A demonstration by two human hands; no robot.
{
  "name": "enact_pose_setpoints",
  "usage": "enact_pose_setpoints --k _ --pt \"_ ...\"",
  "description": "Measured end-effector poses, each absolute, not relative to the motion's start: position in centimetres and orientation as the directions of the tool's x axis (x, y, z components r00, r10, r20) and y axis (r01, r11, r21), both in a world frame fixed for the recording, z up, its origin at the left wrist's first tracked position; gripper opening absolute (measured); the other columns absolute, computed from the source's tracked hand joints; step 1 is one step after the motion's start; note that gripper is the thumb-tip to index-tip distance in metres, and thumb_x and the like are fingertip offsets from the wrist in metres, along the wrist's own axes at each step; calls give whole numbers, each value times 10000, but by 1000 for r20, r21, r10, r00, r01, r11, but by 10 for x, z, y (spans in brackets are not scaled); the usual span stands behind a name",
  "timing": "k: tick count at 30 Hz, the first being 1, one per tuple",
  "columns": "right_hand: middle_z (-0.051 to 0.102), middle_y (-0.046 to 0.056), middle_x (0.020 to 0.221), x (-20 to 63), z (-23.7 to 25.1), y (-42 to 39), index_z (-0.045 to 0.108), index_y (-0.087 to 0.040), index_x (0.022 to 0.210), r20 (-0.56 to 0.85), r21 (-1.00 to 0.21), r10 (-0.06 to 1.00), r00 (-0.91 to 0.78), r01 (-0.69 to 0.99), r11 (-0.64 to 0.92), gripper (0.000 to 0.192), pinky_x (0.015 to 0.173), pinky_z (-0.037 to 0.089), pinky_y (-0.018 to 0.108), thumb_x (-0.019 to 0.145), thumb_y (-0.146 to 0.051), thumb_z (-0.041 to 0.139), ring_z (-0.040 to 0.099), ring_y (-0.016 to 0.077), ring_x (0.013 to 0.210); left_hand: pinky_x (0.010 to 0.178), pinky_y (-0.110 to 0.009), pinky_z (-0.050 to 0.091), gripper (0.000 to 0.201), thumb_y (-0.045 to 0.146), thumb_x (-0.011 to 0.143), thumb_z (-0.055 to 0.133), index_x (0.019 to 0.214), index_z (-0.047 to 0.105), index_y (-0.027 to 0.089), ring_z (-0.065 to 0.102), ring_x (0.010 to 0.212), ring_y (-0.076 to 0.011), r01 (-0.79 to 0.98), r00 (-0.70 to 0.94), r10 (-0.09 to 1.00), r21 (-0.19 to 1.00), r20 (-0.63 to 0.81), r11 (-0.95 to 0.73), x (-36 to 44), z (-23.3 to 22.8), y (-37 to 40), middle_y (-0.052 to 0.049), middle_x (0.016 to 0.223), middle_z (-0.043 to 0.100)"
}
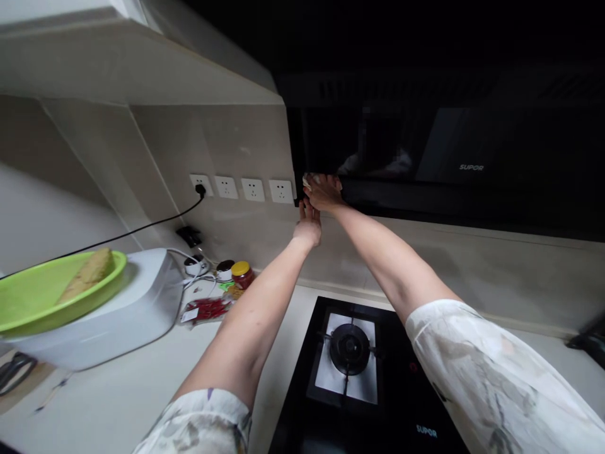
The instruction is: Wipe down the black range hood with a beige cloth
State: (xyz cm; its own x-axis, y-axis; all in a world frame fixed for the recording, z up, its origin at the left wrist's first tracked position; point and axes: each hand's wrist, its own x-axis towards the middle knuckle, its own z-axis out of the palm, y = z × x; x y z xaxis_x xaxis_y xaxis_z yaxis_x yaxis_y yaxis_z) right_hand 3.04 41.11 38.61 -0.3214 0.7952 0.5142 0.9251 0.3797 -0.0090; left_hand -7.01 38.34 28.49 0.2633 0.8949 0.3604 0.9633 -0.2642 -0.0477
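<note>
Both my arms reach up to the lower left corner of a black range hood [449,157]. My right hand [324,192] presses a small white cloth [308,181] against the hood's bottom edge, fingers closed over it. Just below, my left hand [308,228] is raised with its fingers up, touching the hood's corner and the right hand's underside; nothing shows in it. Under my arms lies a black gas hob [359,378] with one burner [350,348].
A row of wall sockets [241,188] holds one black plug with a cord. At left a white appliance [118,309] carries a green bowl [42,293]. Jars [242,274] and a packet of red chillies [208,309] lie on the counter.
</note>
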Motion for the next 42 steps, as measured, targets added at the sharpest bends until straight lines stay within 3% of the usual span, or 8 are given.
enact_pose_setpoints --k 6,11,16,21,27,32,39,42 --pt "212 20 1904 66 377 396 609 -285 1666 390 123 777 -495 864 488 565 1449 205 600 1135 -390 447 148 320 1779 1342 -676 348 1209 167 854 757 1817 48 -14 -88 1723 -568 976 215 923 -47 318 -211 -64 295 370 -355 1866 -68" --pt "227 23 1897 92 369 389 628 -252 1646 372 109 791 -485 869 482 556 1447 237 596 1141 -410 454 157 330 1781 1269 -586 486 1260 89 851 754 1842 -24 94 -55 1740 -527 979 200 943 -25 266 -201 -73 294 365 -321 1851 -213" --pt "188 35 1904 123 353 373 665 -252 1602 407 82 803 -435 893 442 519 1435 254 613 1161 -397 433 137 315 1787 1257 -616 489 1282 182 872 795 1837 -45 103 -57 1731 -532 966 254 932 -24 257 -257 -90 289 372 -340 1814 -279" --pt "229 57 1892 192 324 339 494 -321 1750 477 153 745 -467 879 452 618 1429 252 626 1134 -281 473 169 305 1782 1254 -607 498 1286 200 861 801 1837 -30 96 -17 1741 -527 969 247 939 -41 239 -245 -92 291 376 -340 1825 -258" --pt "318 -23 1862 263 309 330 551 -410 1691 428 230 758 -492 870 435 721 1452 169 607 1058 -89 427 178 207 1780 1298 -603 437 1258 199 873 803 1838 5 81 -1 1732 -546 956 284 927 0 246 -293 -92 295 375 -367 1823 -235" --pt "362 -39 1838 226 312 349 521 -386 1713 411 234 714 -567 823 518 681 1460 157 612 1084 -148 411 194 205 1776 1345 -555 375 1150 192 924 731 1838 39 106 10 1748 -501 942 287 910 81 299 -324 -105 282 367 -336 1861 -172" --pt "265 -28 1871 107 320 376 525 -324 1722 384 261 658 -647 760 595 668 1475 128 582 1079 -174 423 143 219 1786 1386 -581 293 978 205 948 687 1782 198 51 92 1755 -480 925 335 877 58 346 -376 -153 242 338 -351 1868 44" --pt "254 -45 1875 61 325 388 566 -317 1689 358 285 650 -670 742 607 649 1477 127 560 1079 -154 418 151 211 1785 1376 -584 327 945 241 957 693 1773 250 65 167 1748 -472 930 327 884 51 333 -363 -178 232 325 -332 1860 144"
